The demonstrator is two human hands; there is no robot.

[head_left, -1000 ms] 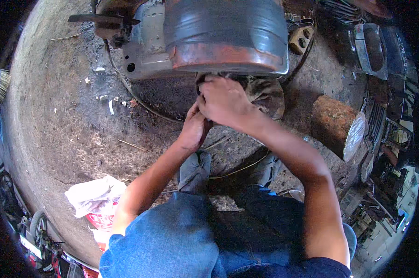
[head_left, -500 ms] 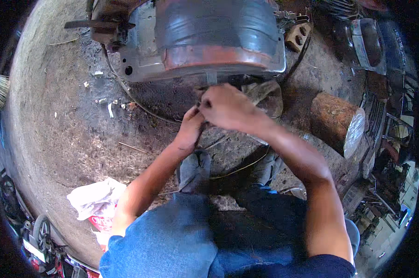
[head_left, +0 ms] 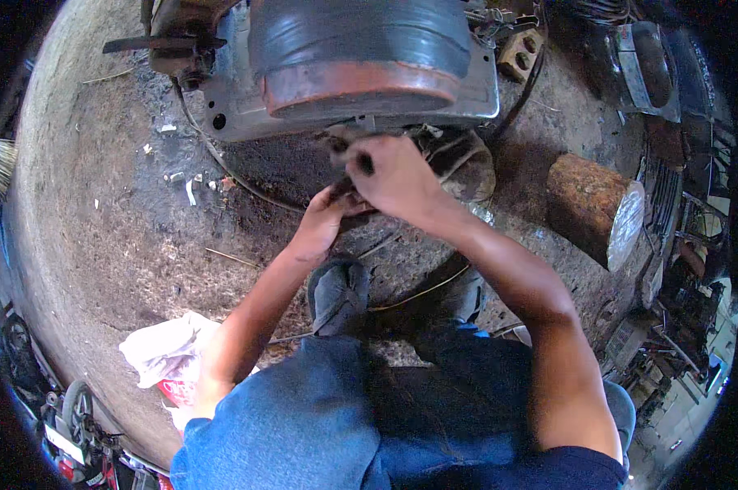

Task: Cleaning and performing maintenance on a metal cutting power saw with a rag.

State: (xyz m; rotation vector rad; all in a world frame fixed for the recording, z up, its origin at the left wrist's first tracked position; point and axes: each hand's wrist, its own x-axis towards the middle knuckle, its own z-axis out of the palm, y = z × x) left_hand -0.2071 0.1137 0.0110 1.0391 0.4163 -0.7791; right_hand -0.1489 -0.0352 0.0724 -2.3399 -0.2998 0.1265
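Note:
My right hand [head_left: 397, 175] is curled, its fingers closed round something dark just in front of a large drum [head_left: 361, 41]. The drum is wrapped in dark sheeting with a rusty red lower band. Motion blur hides what those fingers hold. Close below and to the left, my left hand [head_left: 324, 219] pinches a small dark piece, too shadowed to name. The two hands nearly touch. Beyond them runs the front edge of a grey metal plate [head_left: 238, 98] carrying the drum.
A cut log [head_left: 589, 200] lies to the right, with a holed brick [head_left: 520, 55] farther back. A dark cable [head_left: 230, 167] curves over the stained floor at left. White cloth [head_left: 169, 347] lies near my left elbow. Metal scrap crowds the right edge.
The view has shifted slightly, so the drum sits a little higher and farther left. My right hand has turned a little, and my left hand sits slightly lower and farther left.

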